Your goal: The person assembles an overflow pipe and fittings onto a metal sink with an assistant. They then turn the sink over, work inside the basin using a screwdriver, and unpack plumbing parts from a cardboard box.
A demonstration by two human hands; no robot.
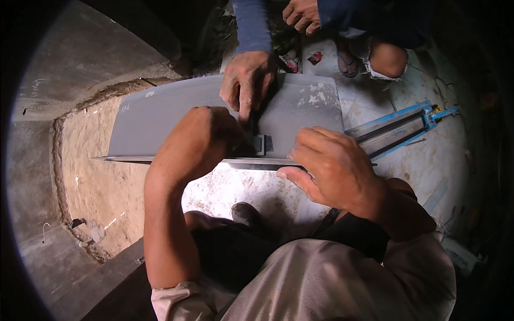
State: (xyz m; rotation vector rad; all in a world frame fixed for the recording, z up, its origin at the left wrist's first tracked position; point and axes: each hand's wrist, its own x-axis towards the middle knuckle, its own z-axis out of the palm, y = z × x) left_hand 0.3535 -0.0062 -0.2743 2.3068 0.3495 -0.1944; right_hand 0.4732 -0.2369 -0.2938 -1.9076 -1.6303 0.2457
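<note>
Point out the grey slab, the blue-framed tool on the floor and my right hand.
Grey slab (171, 115): head view, bare upper face, left part.
Blue-framed tool (393, 125): head view, mid-length, between its blue edges.
Right hand (337, 168): head view, back of the hand.

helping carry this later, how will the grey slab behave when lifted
The grey slab is probably stiff, showing no obvious sag. It may feel heavy, given its broad face. Whitish patches near one corner might make gripping there slippery.

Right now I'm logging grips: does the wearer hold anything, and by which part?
The right hand appears to pinch a flat grey slab by its near edge, perhaps with the thin pale strip there; the left hand, fingertips hidden: cannot tell.
</note>
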